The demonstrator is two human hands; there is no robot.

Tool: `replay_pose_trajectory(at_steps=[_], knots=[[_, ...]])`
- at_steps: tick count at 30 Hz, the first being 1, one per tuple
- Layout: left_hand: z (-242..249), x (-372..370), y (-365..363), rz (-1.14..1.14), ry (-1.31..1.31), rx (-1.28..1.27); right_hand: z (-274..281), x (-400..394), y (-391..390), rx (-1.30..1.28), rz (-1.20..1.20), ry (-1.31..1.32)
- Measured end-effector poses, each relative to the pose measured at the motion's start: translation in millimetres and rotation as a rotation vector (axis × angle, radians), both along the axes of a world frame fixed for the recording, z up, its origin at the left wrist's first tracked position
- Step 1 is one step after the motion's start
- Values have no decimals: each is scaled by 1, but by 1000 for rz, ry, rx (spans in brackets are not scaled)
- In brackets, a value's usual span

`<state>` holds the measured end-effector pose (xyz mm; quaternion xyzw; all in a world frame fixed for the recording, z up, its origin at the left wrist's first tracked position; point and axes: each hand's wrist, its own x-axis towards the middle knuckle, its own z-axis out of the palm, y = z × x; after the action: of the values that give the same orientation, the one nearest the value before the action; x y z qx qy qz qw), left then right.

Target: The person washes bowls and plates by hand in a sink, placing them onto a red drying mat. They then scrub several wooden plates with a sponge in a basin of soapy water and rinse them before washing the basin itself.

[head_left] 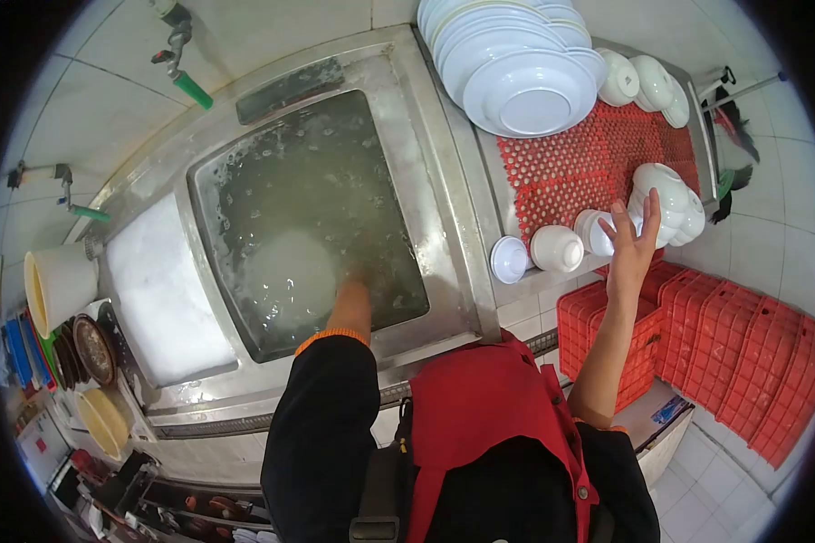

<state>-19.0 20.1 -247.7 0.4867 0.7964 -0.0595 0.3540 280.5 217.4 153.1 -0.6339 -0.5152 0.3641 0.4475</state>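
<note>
My left hand [358,281] is sunk in the cloudy water of a metal sink [448,226]; its fingers are hidden. Close to it, a pale round shape [294,267], seen dimly, lies under the water. Over on the right, my right hand [632,240] is raised with its fingers spread, at the white bowls [663,195] on the red perforated mat [561,172]. Small white cups and bowls [557,249] stand along the mat's near edge, left of that hand.
Stacked white plates [534,95] stand at the back of the counter. Red crates [743,353] are at the lower right. A foam-filled basin [167,290] adjoins the sink, with a pale bucket [63,285] beyond it. Green-tipped taps [192,90] hang from the wall.
</note>
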Motion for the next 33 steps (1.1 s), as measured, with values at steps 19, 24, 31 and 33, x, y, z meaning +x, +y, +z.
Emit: replay_pose_trajectory(at_steps=[19,24,31,33], knots=[[25,-5,-5,-77,-94,-111,-73,-33,-29,-8,337,34],[79,-32,2,-1,-229,-154,-96,-83,-72,-351,864,-95],[192,-56,-1,321,-239,560,-163,-147,-98,-102,1135,-321],[203,-61,-2,221,-138,791,-179,-175,-101,-4,1047,-261]])
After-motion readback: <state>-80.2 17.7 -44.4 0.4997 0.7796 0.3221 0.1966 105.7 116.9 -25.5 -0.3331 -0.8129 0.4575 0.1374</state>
